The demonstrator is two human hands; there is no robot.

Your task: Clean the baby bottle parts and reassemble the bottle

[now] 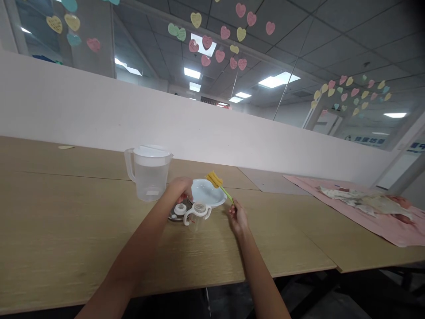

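My right hand is closed round the green handle of a bottle brush. Its yellow sponge head is raised over the far right rim of a white basin. My left hand reaches down beside the basin's left edge, above a round metal tray. Its fingers are bent downward, and what they hold, if anything, is hidden. On the tray lies a white bottle collar. A clear baby bottle with white side handles stands upright in front, without a cap.
A clear lidded pitcher stands left of my left hand. At the right, a doll in pale clothes lies on a pink mat. A white wall runs behind the wooden table.
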